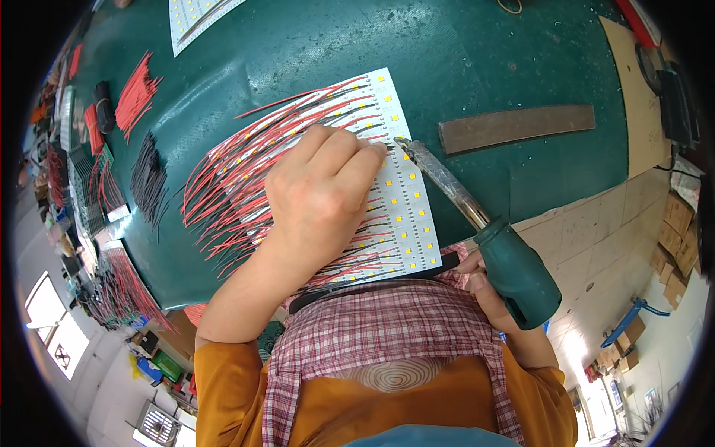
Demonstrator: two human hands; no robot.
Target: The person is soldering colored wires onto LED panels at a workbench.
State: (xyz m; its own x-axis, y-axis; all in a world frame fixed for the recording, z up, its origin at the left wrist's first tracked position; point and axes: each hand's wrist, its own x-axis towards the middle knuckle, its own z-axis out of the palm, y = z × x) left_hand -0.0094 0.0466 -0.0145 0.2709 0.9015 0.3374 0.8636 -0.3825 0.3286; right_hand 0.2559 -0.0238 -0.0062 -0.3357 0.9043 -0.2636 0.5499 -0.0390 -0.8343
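Note:
A white LED circuit board [413, 235] with small yellow LEDs lies at the table's near edge. Many thin red and black wires [216, 194] run across it, their ends along a row of pads. My left hand [320, 190] rests over these wires, thumb and forefinger pinched at the pad row. What looks like a thin dark wire end shows at the fingertips; the rest is hidden. In my right hand [488, 294] is the green handle of a soldering iron [518, 272]. Its tip points up and left, right beside my left fingertips at the board.
A flat brown strip [518, 128] lies right of the board on the green table [462, 67]. Bundles of red wires [138, 97] and black wires [149, 179] lie at left. Another LED board [195, 22] sits at the far edge. Cardboard [633, 97] covers the right end.

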